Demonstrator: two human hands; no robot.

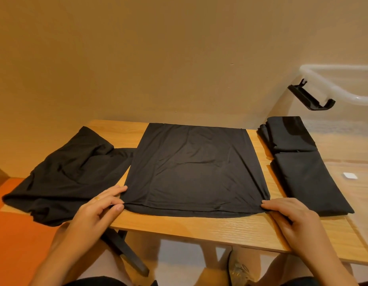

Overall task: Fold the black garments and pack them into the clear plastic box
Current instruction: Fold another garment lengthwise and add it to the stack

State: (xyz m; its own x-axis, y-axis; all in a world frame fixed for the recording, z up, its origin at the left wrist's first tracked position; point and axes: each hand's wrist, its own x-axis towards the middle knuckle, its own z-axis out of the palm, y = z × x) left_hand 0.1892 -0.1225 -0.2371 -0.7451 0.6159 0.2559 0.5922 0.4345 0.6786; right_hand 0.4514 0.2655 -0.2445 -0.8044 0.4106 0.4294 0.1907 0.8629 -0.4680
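Observation:
A black garment (196, 168) lies spread flat in the middle of the wooden table (199, 228). My left hand (98, 205) pinches its near left corner between thumb and fingers. My right hand (290, 213) grips its near right corner. A loose heap of black garments (69, 174) lies at the left, hanging over the table's left edge. Two folded black garments (298, 162) lie inside the clear plastic box (344, 96) at the right, seen through its wall.
The box has a black latch handle (311, 98) sticking out on its left side. A beige wall rises directly behind the table. An orange seat (14, 244) lies at the lower left. My knees and a dark table leg (127, 252) show below the near edge.

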